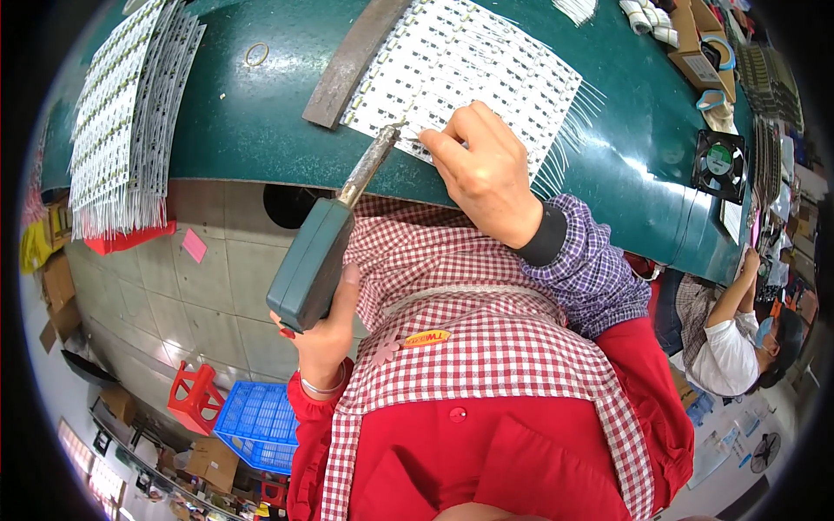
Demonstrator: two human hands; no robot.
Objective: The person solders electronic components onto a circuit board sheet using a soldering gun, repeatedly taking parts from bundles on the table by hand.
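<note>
My left hand [323, 334] is wrapped round the dark green body of a soldering gun [311, 260]. Its metal barrel slants up to the right, and the tip is at the near edge of a white circuit board panel [486, 65]. Rows of small dark parts cover that panel, and thin white wires [560, 161] stick out from its right side. Over the panel's near edge, my right hand [486, 169] is closed in a pinch just right of the tip. What its fingertips hold is too small to make out.
A flat metal bar [352, 65] lies along the panel's left side. More wired panels [122, 113] are stacked at the table's left end, near a rubber band [256, 55]. A black fan [720, 165] stands at right; a co-worker [725, 347] sits beyond. A blue crate [258, 425] is below left.
</note>
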